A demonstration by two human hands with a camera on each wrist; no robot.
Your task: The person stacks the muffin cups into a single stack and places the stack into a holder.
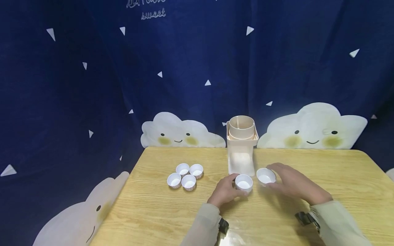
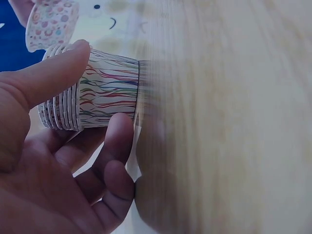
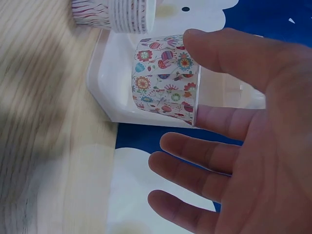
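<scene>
A nested stack of paper baking cups stands at the front of a cream plastic holder; its outermost cup has wavy coloured lines. My left hand grips the stack from the left side, the thumb along the rims in the left wrist view. To the right, one paper cup with a flower print is pinched by its rim between the thumb and index finger of my right hand. That hand's other fingers stretch out free. In the right wrist view the cup hangs off the wooden table, overlapping the holder's base.
Several white paper cups are grouped at the left of the wooden table. The holder carries a round tube on top. Behind the table hangs a dark blue curtain with clouds and triangles.
</scene>
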